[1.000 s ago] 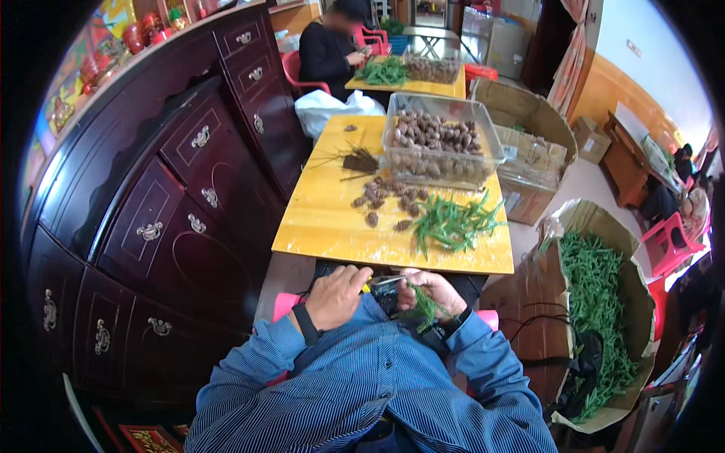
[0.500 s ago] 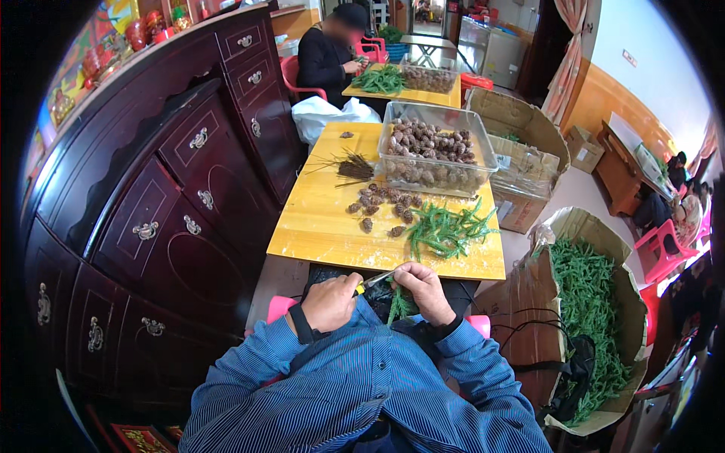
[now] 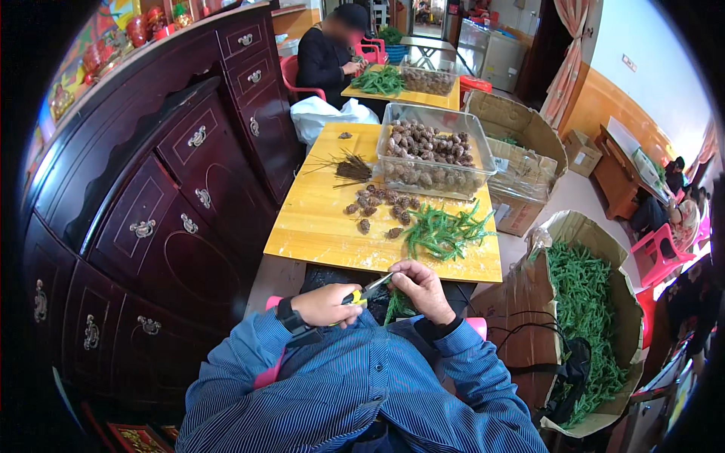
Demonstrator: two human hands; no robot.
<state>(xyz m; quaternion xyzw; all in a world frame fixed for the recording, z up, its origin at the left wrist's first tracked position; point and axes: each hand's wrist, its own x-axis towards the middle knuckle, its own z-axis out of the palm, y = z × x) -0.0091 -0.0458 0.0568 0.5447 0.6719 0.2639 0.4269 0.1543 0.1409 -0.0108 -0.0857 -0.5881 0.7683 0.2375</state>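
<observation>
Just in front of my body, my left hand (image 3: pixel 328 305) is closed on yellow-handled pliers (image 3: pixel 371 289). Their metal jaws point up and right, meeting the fingertips of my right hand (image 3: pixel 424 291). The right thumb and fingers pinch the end of a green artificial sprig (image 3: pixel 397 305), which hangs below the hand. Whether the jaws bite on the sprig's end or a wire is too small to make out. Beyond my hands, a pile of green sprigs (image 3: pixel 445 232) lies near the front of the yellow table (image 3: pixel 310 240), beside several loose pine cones (image 3: pixel 373 201).
A clear plastic bin (image 3: pixel 434 181) of pine cones stands at the table's back, with thin brown stems (image 3: pixel 353 167) to its left. An open carton (image 3: pixel 563 343) of green sprigs is at my right. Dark cabinets (image 3: pixel 174 226) line the left. Another person (image 3: pixel 326 60) sits at a farther table.
My left hand has rolled and shifted slightly left and down, showing more of the pliers' yellow handles. My right hand stays near the same spot, still pinching.
</observation>
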